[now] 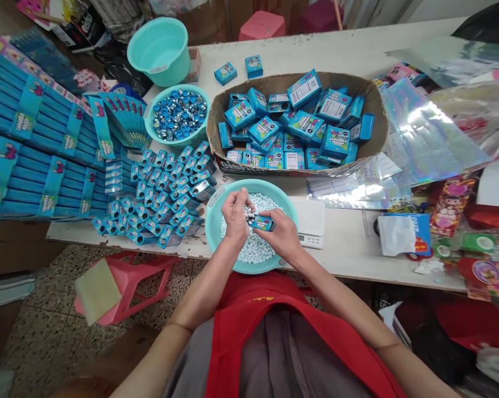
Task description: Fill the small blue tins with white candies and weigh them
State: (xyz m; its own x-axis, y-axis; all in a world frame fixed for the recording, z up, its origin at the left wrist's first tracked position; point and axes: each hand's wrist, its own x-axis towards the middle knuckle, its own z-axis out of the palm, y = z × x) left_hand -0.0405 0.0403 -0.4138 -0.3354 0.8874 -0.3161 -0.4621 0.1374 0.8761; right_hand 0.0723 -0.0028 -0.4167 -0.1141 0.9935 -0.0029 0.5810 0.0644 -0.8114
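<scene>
My right hand [283,232] grips a small blue candy box [262,223], tilted on its side with its open end toward my left hand. Curled right beside that opening, my left hand [236,214] holds some small white candies, a few showing at its fingertips. Both hands are over a turquoise basin [211,235] filled with loose white candies [255,250]. To the left, many open blue boxes [162,193] stand packed close together. Behind the basin, a cardboard box [382,119] is heaped with filled-looking blue candy boxes [305,124].
A turquoise bowl [150,119] holds blue and silver caps [178,115]; a larger turquoise tub [158,50] stands behind it. A white scale [313,224] sits right of the basin. Flat blue cartons [46,127] are stacked left. Shiny sheets [431,132] lie right; a pink stool [137,284] stands below.
</scene>
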